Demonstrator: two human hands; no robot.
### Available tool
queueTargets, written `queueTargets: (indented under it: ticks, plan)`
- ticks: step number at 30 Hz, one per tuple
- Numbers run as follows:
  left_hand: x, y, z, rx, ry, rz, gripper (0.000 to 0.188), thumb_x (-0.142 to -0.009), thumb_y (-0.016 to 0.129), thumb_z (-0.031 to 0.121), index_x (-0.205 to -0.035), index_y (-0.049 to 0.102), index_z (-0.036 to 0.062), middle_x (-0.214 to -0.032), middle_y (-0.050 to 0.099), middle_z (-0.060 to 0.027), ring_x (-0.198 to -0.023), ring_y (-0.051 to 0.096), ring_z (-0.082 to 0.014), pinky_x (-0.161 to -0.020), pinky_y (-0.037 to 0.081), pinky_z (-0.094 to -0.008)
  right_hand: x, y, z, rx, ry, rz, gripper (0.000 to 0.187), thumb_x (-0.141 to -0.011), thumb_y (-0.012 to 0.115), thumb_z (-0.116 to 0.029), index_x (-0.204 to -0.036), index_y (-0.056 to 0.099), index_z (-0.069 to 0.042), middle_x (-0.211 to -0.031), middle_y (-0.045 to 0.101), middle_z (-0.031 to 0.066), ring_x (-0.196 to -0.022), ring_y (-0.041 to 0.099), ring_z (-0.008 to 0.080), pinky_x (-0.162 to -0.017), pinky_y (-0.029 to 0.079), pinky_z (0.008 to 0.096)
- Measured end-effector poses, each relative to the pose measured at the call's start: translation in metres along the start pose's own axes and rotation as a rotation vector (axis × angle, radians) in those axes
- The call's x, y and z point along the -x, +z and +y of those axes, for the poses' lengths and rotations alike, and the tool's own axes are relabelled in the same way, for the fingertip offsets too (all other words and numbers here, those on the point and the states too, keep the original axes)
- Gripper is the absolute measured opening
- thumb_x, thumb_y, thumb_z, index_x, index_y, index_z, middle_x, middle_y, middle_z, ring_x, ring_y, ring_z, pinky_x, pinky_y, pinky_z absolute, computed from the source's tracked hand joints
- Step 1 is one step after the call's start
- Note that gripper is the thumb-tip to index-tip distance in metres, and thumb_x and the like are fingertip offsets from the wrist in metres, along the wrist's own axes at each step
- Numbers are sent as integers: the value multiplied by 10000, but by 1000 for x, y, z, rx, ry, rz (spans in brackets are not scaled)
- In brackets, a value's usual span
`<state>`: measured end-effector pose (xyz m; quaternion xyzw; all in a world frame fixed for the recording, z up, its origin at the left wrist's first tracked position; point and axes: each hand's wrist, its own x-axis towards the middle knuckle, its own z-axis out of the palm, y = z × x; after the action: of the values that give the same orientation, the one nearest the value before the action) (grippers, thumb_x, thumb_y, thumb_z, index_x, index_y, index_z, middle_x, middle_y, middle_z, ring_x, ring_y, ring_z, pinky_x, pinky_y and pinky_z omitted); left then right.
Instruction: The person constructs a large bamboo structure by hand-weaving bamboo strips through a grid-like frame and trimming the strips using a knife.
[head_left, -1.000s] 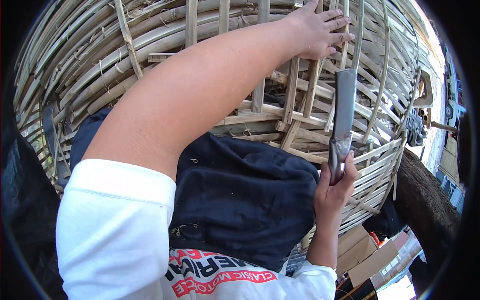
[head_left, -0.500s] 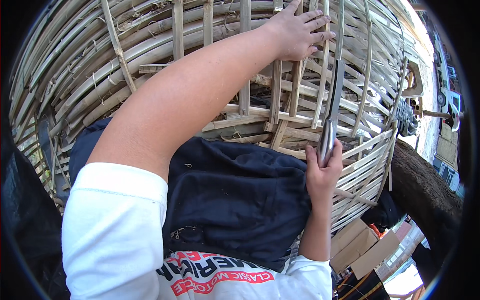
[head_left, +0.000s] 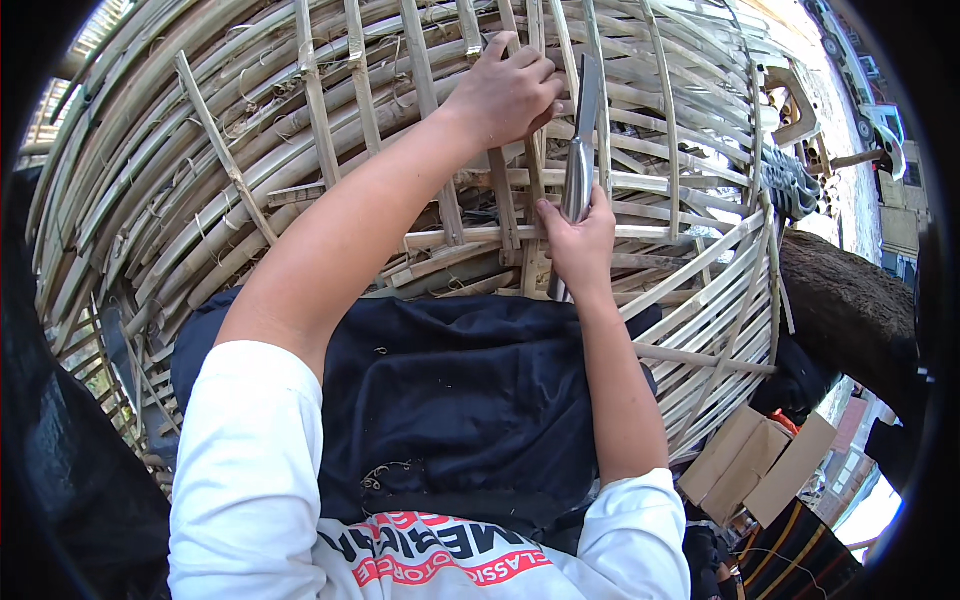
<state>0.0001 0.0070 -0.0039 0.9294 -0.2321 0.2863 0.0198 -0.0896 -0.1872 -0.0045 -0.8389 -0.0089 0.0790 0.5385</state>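
My right hand (head_left: 582,240) is closed round the metal handle of a long knife (head_left: 577,180). Its dark blade points away from me, over the upright strips of a woven bamboo frame (head_left: 625,180). To the left of the blade, my left hand (head_left: 510,95) has its fingers bent round a bamboo strip (head_left: 503,195) that stands up from the weave. The fingertips are partly hidden behind the hand. A dark cloth (head_left: 460,380) covers my lap below both hands.
Bundled bamboo lengths (head_left: 250,140) curve across the left and far side. To the right lie a thick brown log (head_left: 845,300), a cardboard box (head_left: 740,460) and a bracket-shaped wooden piece (head_left: 795,105). A parked vehicle (head_left: 880,130) stands beyond.
My left hand has gone from spread fingers to a curled grip on a strip. My right hand has brought the knife left and farther from me, closer to the left hand. The view has shifted slightly.
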Motion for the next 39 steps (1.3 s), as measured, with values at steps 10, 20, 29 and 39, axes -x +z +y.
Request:
queueTargets:
  ticks: [10,20,29,39]
  plan:
    - [2,-5,18,202,249,-163,183,-801,699,254,-852,678,80,-890,628,-30,-992,553,-223,-982,381,-401,-1,6,-3,-235,162,13,290,-797,728,-70,-950,496,11,-711,602,99,-486,580,155,-386,463,305]
    - [-17,-7,19,182,287,-457,200,-894,602,250,-838,675,73,-935,616,-44,-1015,522,-239,-979,361,-400,1,13,15,-231,-7,159,297,-796,726,-110,-986,540,23,-763,646,109,-666,632,177,-637,506,336]
    - [-12,-11,23,283,163,-429,178,-859,627,217,-859,688,50,-997,543,-97,-1124,459,-286,-1006,335,-430,3,8,12,-271,-40,136,351,-789,698,-88,-1068,530,41,-818,656,234,-784,686,382,-707,529,413]
    - [-13,-8,24,383,92,-481,160,-810,652,164,-881,691,26,-1065,548,-116,-1169,438,-331,-1040,323,-456,3,-1,5,-232,29,84,375,-790,676,-64,-1104,492,28,-878,659,290,-875,651,463,-783,512,497]
